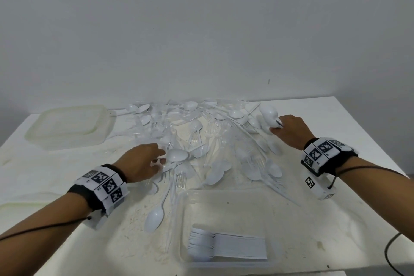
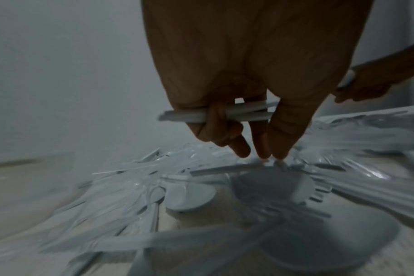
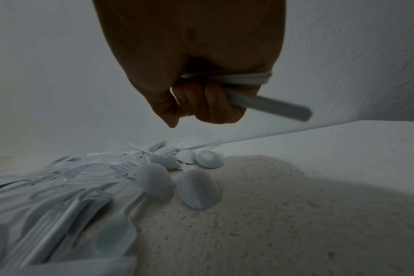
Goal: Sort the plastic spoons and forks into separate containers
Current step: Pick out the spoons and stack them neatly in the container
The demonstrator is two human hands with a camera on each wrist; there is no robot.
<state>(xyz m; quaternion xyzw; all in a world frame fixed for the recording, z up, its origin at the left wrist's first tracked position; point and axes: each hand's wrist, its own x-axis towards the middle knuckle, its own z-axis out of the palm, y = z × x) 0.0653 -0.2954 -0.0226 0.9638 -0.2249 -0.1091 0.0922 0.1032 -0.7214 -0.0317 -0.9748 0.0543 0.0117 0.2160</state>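
I see a speckled white table against a bare grey wall. My left hand and right hand each grip spoon handles above the scattered cutlery pile.

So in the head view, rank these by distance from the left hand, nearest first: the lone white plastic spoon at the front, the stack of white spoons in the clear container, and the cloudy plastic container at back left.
From the left hand:
1. Lone white plastic spoon, just in front of it.
2. Cloudy plastic container, back left.
3. Stack of white spoons, front right, in the clear container.
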